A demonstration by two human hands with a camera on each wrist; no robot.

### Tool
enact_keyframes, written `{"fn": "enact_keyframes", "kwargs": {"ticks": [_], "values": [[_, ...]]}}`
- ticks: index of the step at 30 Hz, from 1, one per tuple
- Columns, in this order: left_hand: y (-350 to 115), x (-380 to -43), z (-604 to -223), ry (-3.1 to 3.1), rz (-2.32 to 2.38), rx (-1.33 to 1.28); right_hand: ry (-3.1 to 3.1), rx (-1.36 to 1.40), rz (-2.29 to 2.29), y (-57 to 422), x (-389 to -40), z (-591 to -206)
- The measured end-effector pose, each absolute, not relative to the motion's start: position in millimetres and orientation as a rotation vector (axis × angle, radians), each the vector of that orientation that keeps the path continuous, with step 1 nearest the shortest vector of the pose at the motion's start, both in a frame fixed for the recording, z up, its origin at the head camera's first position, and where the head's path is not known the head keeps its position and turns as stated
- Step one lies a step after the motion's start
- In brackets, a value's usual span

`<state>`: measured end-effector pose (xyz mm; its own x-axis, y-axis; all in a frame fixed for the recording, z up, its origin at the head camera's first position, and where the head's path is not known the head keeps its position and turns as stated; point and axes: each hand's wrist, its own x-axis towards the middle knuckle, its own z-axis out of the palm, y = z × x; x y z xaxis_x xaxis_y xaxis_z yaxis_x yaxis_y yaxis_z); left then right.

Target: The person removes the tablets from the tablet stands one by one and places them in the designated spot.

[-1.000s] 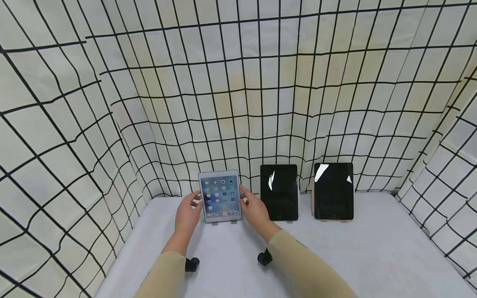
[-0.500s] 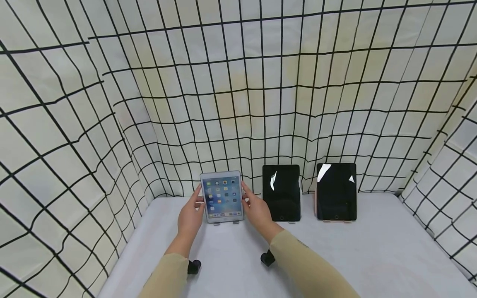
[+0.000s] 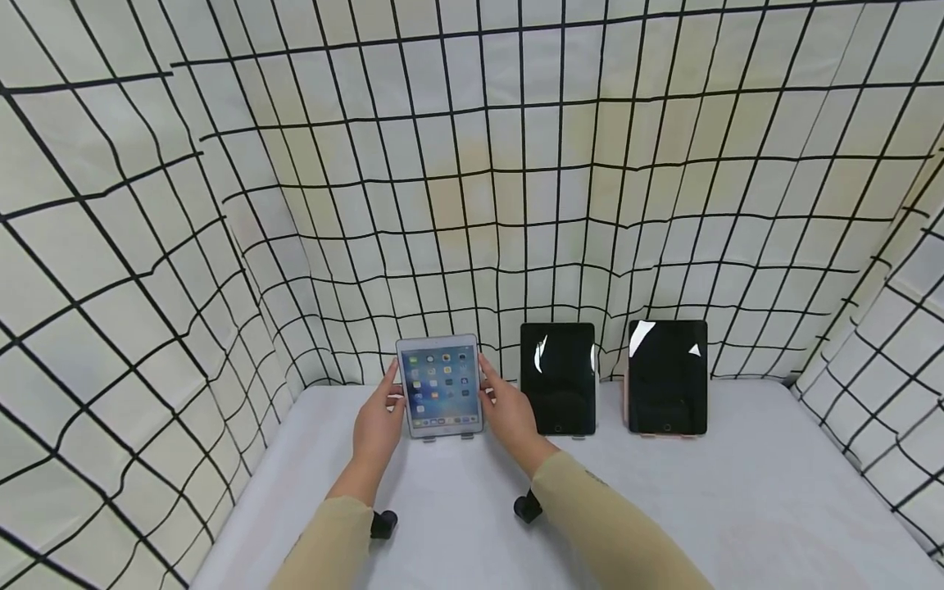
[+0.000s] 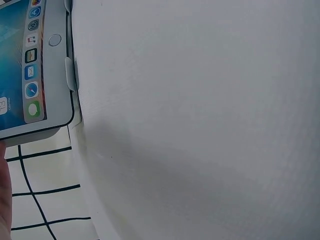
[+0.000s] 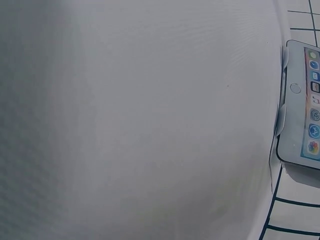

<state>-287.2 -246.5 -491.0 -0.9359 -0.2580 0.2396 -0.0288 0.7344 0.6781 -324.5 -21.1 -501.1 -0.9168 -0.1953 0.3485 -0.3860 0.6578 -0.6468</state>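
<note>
A white tablet with a lit screen of app icons leans upright on a stand, its lower edge resting behind two small lips. My left hand holds the tablet's left edge, fingers reaching up along its side. On the opposite edge, my right hand holds it the same way. In the left wrist view only a sliver of the left hand shows beside the tablet. The right wrist view shows the tablet's lower part with its home button; the right hand is out of that frame.
Two black tablets with dark screens stand to the right, a nearer one beside my right hand and another farther right on a pinkish stand. All stand on a white-covered table, before a white cloth wall with black grid lines.
The fingers of both hands have slid a little higher along the white tablet's side edges. The tablet stays on its stand, and the head view has shifted slightly.
</note>
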Motion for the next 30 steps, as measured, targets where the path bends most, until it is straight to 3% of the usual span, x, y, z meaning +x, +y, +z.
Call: {"fn": "enact_keyframes", "kwargs": {"ticks": [30], "values": [[-243, -272, -476, -2.640, -1.229, 0.102, -2.620, 0.455, 1.265, -7, -317, -492]]}}
